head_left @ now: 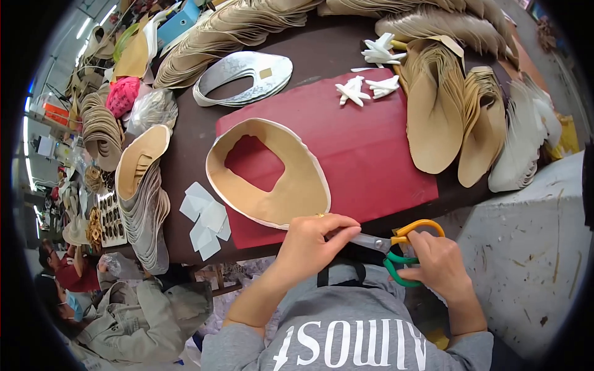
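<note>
A tan cut-out leather piece (281,191) with a big hole in its middle lies on a red mat (371,154) at the table's near edge. My left hand (312,244) pinches its near rim, fingertips touching the blades of the scissors (396,244). My right hand (436,263) grips the scissors by their orange and green handles, blades pointing left toward the leather rim. What lies between the blades is hidden by my left fingers.
Stacks of tan cut pieces (445,117) stand right of the mat, more fan across the back (235,31) and left (145,198). A silver cut-out (244,77), white paper stars (365,89) and white square patches (204,219) lie around. Seated people (117,309) work lower left.
</note>
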Action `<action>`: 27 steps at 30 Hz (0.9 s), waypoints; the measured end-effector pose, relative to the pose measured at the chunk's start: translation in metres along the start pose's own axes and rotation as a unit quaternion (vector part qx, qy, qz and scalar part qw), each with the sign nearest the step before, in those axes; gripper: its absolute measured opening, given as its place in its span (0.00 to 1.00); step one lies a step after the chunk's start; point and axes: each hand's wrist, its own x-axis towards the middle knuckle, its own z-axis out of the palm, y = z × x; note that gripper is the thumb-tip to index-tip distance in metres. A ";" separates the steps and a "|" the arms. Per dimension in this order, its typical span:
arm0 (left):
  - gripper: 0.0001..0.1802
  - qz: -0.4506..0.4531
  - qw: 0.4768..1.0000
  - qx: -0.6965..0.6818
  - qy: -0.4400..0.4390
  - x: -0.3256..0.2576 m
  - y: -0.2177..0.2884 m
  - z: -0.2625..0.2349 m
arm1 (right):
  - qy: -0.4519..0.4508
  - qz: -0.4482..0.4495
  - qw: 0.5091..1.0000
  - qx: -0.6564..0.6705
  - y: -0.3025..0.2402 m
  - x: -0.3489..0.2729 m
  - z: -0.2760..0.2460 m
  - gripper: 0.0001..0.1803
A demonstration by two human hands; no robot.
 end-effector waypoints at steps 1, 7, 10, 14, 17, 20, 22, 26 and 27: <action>0.18 0.001 1.000 0.000 -0.002 -0.003 -0.004 0.003 | 0.000 0.002 1.000 -0.001 -0.002 -0.003 -0.001 0.33; 0.13 -0.054 0.970 -0.236 0.015 -0.044 -0.028 0.008 | 0.018 -0.064 0.998 0.002 -0.015 -0.018 0.003 0.32; 0.11 -0.086 0.956 -0.269 0.079 -0.075 -0.038 0.009 | 0.020 -0.098 0.995 -0.010 -0.029 -0.024 0.013 0.33; 0.13 -0.185 0.922 -0.159 0.300 -0.140 -0.077 -0.013 | 0.001 -0.035 0.999 0.018 -0.030 -0.041 0.013 0.35; 0.14 -0.236 0.927 0.112 0.271 -0.203 -0.145 -0.009 | 0.020 -0.009 1.000 0.013 -0.038 -0.054 0.025 0.36; 0.16 -0.084 0.797 0.539 0.260 -0.258 -0.228 0.008 | 0.100 0.010 0.995 -0.012 -0.037 -0.064 0.042 0.38; 0.17 -0.109 0.775 0.553 0.287 -0.271 -0.234 0.014 | 0.097 0.009 0.995 -0.008 -0.042 -0.068 0.044 0.38; 0.21 -0.181 0.701 0.595 0.349 -0.280 -0.233 0.015 | 0.088 0.023 0.996 0.017 -0.046 -0.074 0.044 0.37; 0.23 -0.230 0.755 0.497 0.361 -0.277 -0.230 0.013 | 0.103 0.038 0.994 0.027 -0.044 -0.075 0.046 0.36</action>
